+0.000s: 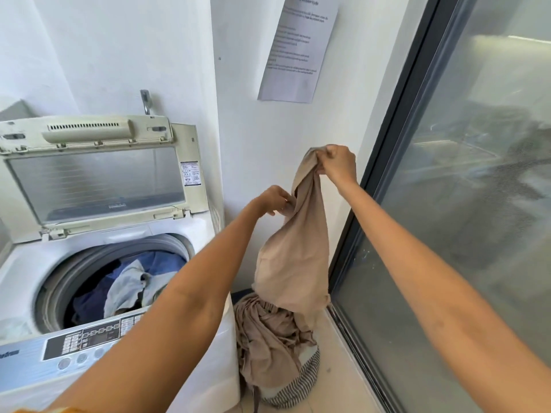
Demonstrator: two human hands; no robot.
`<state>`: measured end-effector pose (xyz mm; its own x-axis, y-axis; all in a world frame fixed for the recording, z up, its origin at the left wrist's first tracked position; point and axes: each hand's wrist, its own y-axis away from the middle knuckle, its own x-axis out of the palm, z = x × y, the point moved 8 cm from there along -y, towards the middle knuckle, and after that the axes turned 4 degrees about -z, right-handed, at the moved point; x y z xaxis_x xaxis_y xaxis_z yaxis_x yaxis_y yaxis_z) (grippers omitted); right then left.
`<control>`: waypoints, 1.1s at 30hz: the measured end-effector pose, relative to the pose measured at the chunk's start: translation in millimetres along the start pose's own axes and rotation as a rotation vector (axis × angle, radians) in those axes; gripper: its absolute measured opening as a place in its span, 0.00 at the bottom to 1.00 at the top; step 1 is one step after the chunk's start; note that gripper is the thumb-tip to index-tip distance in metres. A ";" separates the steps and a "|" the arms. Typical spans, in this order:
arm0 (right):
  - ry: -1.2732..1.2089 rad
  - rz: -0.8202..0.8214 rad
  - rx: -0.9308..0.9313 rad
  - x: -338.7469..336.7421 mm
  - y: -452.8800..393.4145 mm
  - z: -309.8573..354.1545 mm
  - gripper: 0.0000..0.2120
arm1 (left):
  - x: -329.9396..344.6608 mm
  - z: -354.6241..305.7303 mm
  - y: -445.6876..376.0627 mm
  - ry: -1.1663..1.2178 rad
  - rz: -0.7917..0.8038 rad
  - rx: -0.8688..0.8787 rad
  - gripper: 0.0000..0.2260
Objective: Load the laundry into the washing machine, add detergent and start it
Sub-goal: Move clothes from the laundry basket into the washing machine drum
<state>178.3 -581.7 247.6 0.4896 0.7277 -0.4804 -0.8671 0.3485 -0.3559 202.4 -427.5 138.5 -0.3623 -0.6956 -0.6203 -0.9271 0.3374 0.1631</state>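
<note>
A: Both hands are pinching the cloth: right hand at its top, left hand just below, toward eight o'clock.

B: It's hanging upright, long axis twelve to six, tail touching the basket. The risk I'm judging: the tail dragging on the washer rim or snagging the pile.

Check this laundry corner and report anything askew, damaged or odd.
The paper notice on the wall hangs tilted, its lower edge curling away. Otherwise nothing stands out: the washer lid is up, clothes are in the drum, and both hands hold a beige cloth above the basket.
</note>
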 end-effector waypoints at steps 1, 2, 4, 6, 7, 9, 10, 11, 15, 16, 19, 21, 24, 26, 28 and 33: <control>-0.013 -0.018 0.002 -3.2 -1.0 1.0 0.13 | 2.6 -1.9 1.2 0.022 0.064 0.026 0.19; -0.036 -0.044 0.010 -6.9 -3.7 2.0 0.13 | 3.3 -4.0 0.6 0.039 0.108 0.044 0.19; -0.100 -0.076 0.010 -13.7 -7.9 10.1 0.11 | 0.6 -3.6 -6.5 0.054 0.105 0.053 0.19; -0.163 -0.115 -0.032 -21.9 -12.8 27.4 0.10 | -2.1 0.5 -15.5 0.026 0.025 0.054 0.24; -0.200 -0.135 -0.050 -26.7 -16.3 36.3 0.11 | 0.2 3.3 -19.1 -0.005 0.001 0.052 0.26; -0.264 -0.163 -0.077 -36.5 -26.6 50.6 0.08 | 13.8 9.9 -24.6 -0.071 0.007 0.034 0.31; -0.289 -0.174 -0.090 -40.8 -31.3 55.6 0.08 | 21.5 13.7 -27.1 -0.095 0.003 0.023 0.33; -0.310 -0.189 -0.105 -45.2 -34.7 59.7 0.08 | 27.8 16.5 -30.3 -0.092 -0.028 0.014 0.32; -0.353 -0.212 -0.117 -53.8 -41.4 58.2 0.09 | 26.7 9.4 -37.6 0.171 -0.356 -0.041 0.11; -0.359 -0.209 -0.104 -55.2 -44.9 51.6 0.09 | 20.7 2.5 -37.8 0.231 -0.431 -0.053 0.10; -0.198 -0.224 -0.112 -68.2 -53.3 28.6 0.14 | -14.4 -33.4 -38.1 0.390 -0.583 -0.006 0.10; -0.025 -0.178 -0.110 -71.7 -48.9 7.6 0.14 | -45.3 -66.0 -40.6 0.435 -0.622 0.059 0.08; 0.093 -0.041 -0.019 -57.0 -26.9 -34.9 0.06 | -79.6 -128.4 -43.1 0.441 -0.615 0.187 0.05; 0.100 0.108 0.062 -32.2 -12.4 -59.3 0.17 | -94.2 -166.3 -38.2 0.536 -0.610 0.279 0.06; 0.123 0.213 0.110 -7.2 -1.2 -69.6 0.26 | -104.1 -192.3 -32.1 0.626 -0.594 0.352 0.09; -0.084 0.009 0.173 10.6 -3.0 -59.7 0.15 | -124.3 -182.0 -33.4 0.707 -0.547 0.366 0.09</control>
<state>191.5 -610.3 195.8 0.4790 0.7753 -0.4115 -0.8776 0.4333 -0.2052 260.9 -467.7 349.8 0.0260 -0.9960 0.0857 -0.9408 -0.0533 -0.3346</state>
